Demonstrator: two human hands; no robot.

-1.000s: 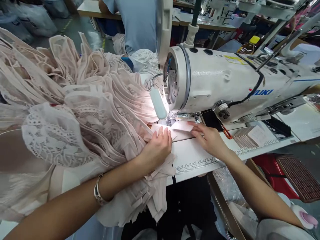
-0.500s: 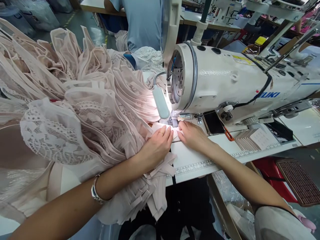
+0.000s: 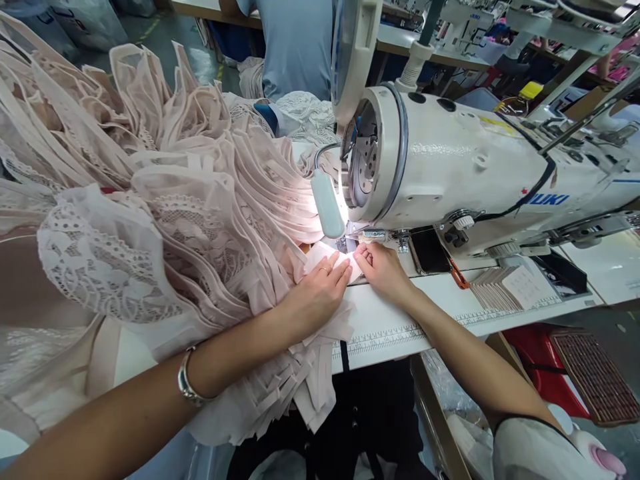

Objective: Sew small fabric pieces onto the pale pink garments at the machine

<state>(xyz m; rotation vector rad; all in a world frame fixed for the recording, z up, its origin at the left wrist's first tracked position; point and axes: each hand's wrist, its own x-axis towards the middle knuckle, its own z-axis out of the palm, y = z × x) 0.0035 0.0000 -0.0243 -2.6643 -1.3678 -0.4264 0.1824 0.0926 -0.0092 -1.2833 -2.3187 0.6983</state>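
Observation:
A pale pink piece of fabric (image 3: 320, 253) lies under the bright lamp at the needle area of a white sewing machine (image 3: 450, 160). My left hand (image 3: 320, 283), with a ring and a silver bracelet, rests flat on this fabric, fingers stretched forward; its thumb is hidden. At the fabric's right edge, my right hand (image 3: 380, 267) is closed with curled fingers, pinching the edge near the presser foot (image 3: 344, 245). A large heap of pale pink lace garments (image 3: 200, 227) spreads left of the machine, with straps hanging over the table edge below my left forearm.
A small lamp (image 3: 327, 203) hangs beside the machine head. Right of my hands lie a black phone-like slab (image 3: 429, 252), an orange-handled tool (image 3: 457, 273) and stacked beige cards (image 3: 505, 288). A printed ruler (image 3: 385, 341) runs along the table edge. A person in blue (image 3: 297, 50) sits beyond.
The view has shifted slightly, moving the machine rightward in the picture. My right hand's fingers have curled more at the fabric edge. My left hand stays on the fabric.

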